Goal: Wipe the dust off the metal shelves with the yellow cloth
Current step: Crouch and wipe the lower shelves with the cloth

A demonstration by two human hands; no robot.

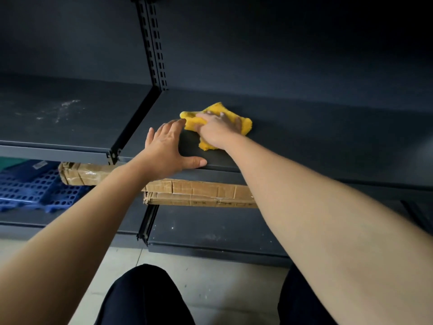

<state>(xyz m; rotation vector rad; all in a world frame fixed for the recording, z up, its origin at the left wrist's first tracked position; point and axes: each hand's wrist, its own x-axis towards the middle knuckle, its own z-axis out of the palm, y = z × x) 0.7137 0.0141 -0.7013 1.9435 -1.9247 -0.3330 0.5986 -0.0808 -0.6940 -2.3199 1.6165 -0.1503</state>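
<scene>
The right hand's fingers point(222, 117) lie spread flat, pressing on the cloth point(244, 125), a crumpled, fluffy yellow rag bunched into an uneven shape with no clear long axis. It sits mid-depth on the dark shelf point(328, 141), near the slotted post point(153, 43). The right hand point(216, 130) reaches in with a straight arm. The left hand point(167, 148) rests flat and released at the shelf's front edge, grasping nothing.

Right hand point(219, 130): flat, palm down on the yellow cloth point(244, 124), pressing it onto the dark metal shelf point(316, 137).
Left hand point(167, 148): fingers spread, resting at the shelf's front edge, just beside the cloth.
Neighbouring shelf point(58, 113): pale dust smears.
Lower shelf: taped cardboard box point(201, 191), blue perforated crate point(35, 188).
Upright point(153, 43): slotted post.
</scene>
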